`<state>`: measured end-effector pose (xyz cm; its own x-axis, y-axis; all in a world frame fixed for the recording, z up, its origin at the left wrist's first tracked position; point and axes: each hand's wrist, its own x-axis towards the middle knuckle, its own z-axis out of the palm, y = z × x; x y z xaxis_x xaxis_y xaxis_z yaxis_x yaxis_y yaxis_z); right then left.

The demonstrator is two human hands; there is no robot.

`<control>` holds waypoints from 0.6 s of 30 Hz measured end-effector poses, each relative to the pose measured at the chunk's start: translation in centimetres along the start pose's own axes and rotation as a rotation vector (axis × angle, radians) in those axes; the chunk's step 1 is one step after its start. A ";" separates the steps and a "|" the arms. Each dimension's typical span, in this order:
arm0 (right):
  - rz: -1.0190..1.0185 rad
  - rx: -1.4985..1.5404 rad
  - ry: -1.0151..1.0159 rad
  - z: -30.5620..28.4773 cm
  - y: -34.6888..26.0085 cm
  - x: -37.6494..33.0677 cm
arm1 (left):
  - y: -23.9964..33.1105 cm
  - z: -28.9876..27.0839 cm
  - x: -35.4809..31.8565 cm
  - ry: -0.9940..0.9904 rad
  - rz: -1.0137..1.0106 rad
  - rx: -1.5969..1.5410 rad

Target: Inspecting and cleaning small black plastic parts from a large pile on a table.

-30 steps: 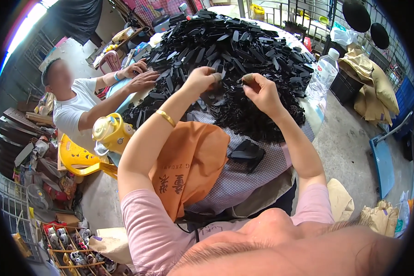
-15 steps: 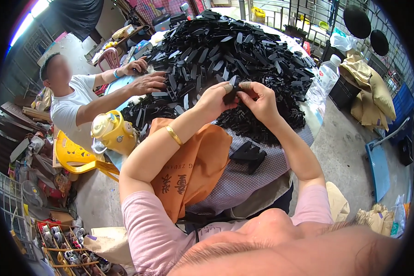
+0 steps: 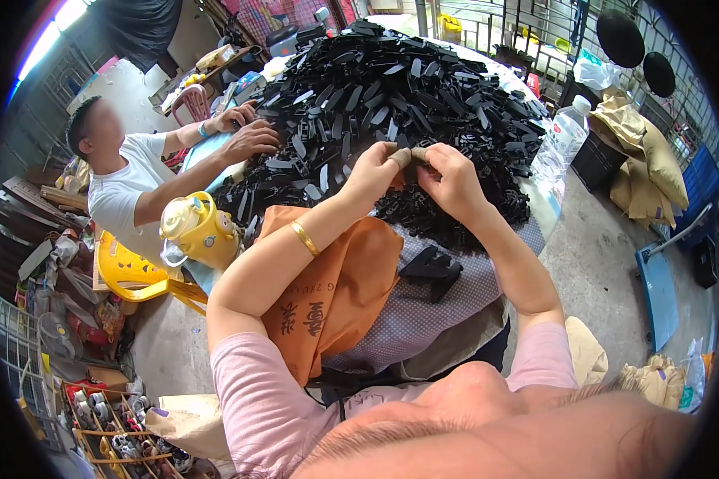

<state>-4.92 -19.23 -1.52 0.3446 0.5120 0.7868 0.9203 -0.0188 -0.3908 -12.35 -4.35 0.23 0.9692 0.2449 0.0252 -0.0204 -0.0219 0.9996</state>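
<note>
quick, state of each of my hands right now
Left hand: closed, pinching a small black piece.
Right hand: closed, seemingly pinching the same piece.

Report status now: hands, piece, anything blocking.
Left hand, right hand together, pinching black piece. Black pile beyond. Co-worker's hands off left, apart; no obstruction seen.

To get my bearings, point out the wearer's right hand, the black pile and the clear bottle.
right hand (image 3: 454, 179): head view, middle of the hand.
black pile (image 3: 407, 104): head view, middle of the heap.
clear bottle (image 3: 562, 147): head view, body below the cap.
</note>
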 end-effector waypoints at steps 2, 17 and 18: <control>0.000 -0.029 -0.045 0.2 0.0 -0.2 | 0.5 0.4 -0.3 0.056 0.041 0.194; -0.012 -0.015 -0.094 1.6 -1.4 -1.2 | -0.4 0.6 -0.3 0.338 0.309 0.581; -0.013 0.033 -0.211 1.0 -2.0 -1.1 | -0.3 0.3 -0.4 0.361 0.285 0.569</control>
<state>-7.35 -18.92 -2.11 0.2831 0.6807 0.6756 0.9167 0.0150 -0.3992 -12.62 -4.74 -0.09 0.8022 0.4567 0.3847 -0.0339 -0.6084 0.7929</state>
